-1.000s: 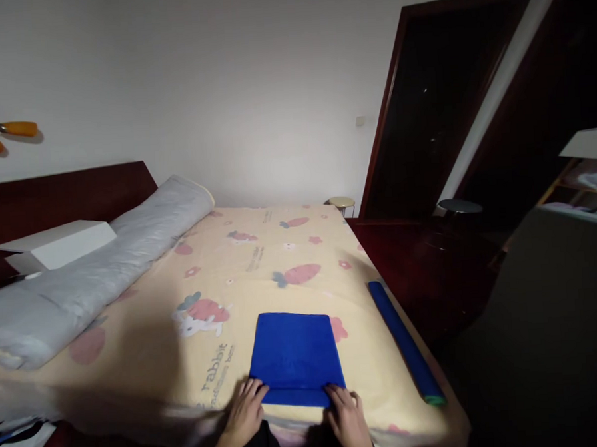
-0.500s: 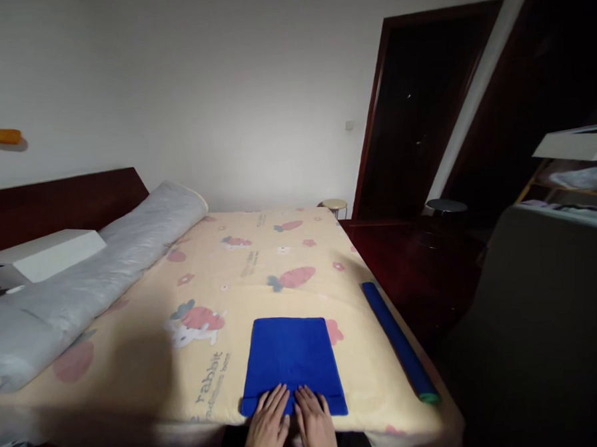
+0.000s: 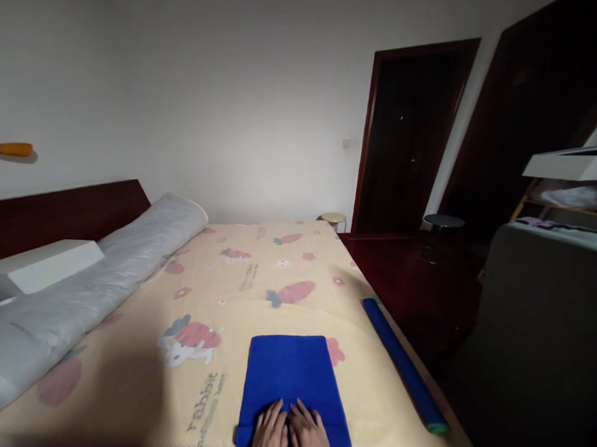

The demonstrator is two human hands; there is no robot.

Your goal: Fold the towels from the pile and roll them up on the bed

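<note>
Hands (image 3: pixel 270 438) moved together; blue cloth (image 3: pixel 292 367) lies under, extending beyond.

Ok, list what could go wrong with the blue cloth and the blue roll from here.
The left hand and right hand rest on the near end of the blue cloth, so pushing might wrinkle it. That end lies close to the near edge of the bed and could slip over. The blue roll lies along the side edge; a knock might roll it off.

Free bedspread (image 3: pixel 182 403) leftward; blue roll (image 3: pixel 405 367) obstructs rightward, apparently low.
</note>
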